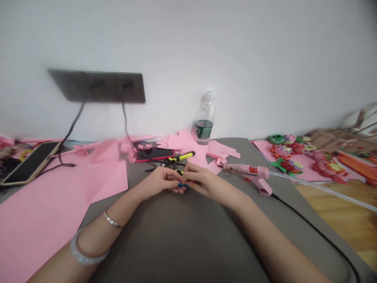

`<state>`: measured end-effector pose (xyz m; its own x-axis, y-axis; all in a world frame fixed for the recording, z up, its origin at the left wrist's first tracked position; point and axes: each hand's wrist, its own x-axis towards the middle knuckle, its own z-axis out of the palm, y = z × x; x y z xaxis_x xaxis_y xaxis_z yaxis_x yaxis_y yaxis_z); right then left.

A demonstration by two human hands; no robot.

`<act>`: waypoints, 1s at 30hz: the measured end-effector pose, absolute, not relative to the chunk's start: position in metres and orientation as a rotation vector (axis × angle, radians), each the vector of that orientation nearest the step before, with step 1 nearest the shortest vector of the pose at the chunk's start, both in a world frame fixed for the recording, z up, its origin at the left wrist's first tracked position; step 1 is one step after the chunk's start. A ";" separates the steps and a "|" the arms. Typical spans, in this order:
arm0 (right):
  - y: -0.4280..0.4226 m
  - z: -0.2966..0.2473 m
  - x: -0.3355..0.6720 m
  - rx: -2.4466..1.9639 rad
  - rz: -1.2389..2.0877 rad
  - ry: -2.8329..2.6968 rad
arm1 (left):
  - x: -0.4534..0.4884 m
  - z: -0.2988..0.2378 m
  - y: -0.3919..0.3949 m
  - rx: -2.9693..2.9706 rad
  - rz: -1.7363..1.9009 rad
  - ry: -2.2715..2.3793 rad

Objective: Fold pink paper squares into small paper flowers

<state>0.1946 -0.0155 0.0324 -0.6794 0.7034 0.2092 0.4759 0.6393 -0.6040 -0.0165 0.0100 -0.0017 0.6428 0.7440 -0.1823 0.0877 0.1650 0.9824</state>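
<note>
My left hand (pixel 166 181) and my right hand (pixel 202 181) meet over the grey table mat, fingertips together. Pinched between them is a small blue piece (pixel 183 185), mostly covered by the fingers; its kind is not clear. Just behind the hands lie yellow-and-black handled pliers (pixel 182 157), partly hidden by the fingers. A phone with a pink-red case (pixel 154 154) rests behind the left hand. To the right of my right hand, a pink hot glue gun (pixel 250 173) lies on its side with a clear glue stick (pixel 321 190) in its back end.
Pink paper pieces (pixel 176 141) and a water bottle (pixel 205 122) stand or lie by the wall. Large pink sheets (pixel 44 220) and another phone (pixel 32 161) are at left, under a wall socket panel (pixel 112 86) with cables. Colourful paper flowers (pixel 287 165) sit at right. The glue gun's black cord (pixel 312 228) runs to the front right.
</note>
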 end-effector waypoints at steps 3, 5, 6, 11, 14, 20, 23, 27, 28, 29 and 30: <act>-0.016 0.033 0.195 -0.949 0.734 -2.437 | -0.017 -0.001 0.011 1.344 0.524 0.753; -0.015 0.031 0.195 -0.955 0.779 -2.429 | -0.017 0.000 0.011 1.357 0.501 0.719; -0.014 0.029 0.195 -0.955 0.801 -2.416 | -0.017 0.000 0.012 1.370 0.500 0.702; -0.010 0.018 0.190 -0.963 0.866 -2.215 | -0.012 -0.004 0.010 1.401 0.651 0.724; -0.008 0.012 0.186 -0.943 1.007 -2.007 | -0.010 -0.008 0.008 1.384 0.759 0.772; 0.003 -0.002 0.185 -0.894 1.125 -1.548 | -0.009 -0.009 0.009 1.338 0.913 0.801; 0.006 -0.004 0.185 -0.927 1.112 -1.568 | -0.008 -0.011 0.009 1.347 0.938 0.812; 0.002 0.000 0.182 -0.944 1.111 -1.750 | -0.008 -0.011 0.009 1.335 0.938 0.823; 0.000 0.002 0.181 -0.956 1.104 -1.784 | -0.009 -0.010 0.009 1.335 0.939 0.829; -0.001 0.003 0.181 -0.968 1.099 -1.806 | -0.009 -0.010 0.009 1.334 0.939 0.836; -0.001 0.004 0.181 -0.979 1.097 -1.815 | -0.009 -0.009 0.009 1.330 0.939 0.842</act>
<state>0.1814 -0.0012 0.0041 -0.3950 0.8902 0.2269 0.2124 0.3288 -0.9202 -0.0091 0.0093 -0.0088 0.4039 0.9145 0.0238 -0.0749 0.0071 0.9972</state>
